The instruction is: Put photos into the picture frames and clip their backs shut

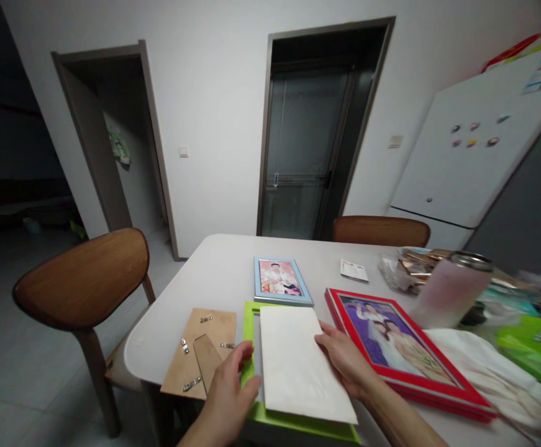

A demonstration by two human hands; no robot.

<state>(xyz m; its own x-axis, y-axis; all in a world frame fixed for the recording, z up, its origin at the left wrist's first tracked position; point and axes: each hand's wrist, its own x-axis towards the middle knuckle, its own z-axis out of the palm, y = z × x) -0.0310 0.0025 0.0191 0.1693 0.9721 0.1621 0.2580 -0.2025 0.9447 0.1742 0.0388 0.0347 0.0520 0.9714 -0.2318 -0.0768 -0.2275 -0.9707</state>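
A green picture frame [250, 323] lies face down at the table's near edge, with a white sheet [298, 363] resting on it. My left hand [228, 391] grips the frame's left side, fingers curled over its edge. My right hand [345, 360] presses on the sheet's right edge, fingers together. A brown backing board [195, 357] with metal clips and a stand lies just left of the frame.
A small blue-framed photo [280, 280] and a red-framed photo [400, 347] lie on the white table [223, 261]. A frosted bottle [451, 288], white cloth [489, 372], green packet [535, 344] and clutter fill the right side. Wooden chairs [84, 279] stand left and behind.
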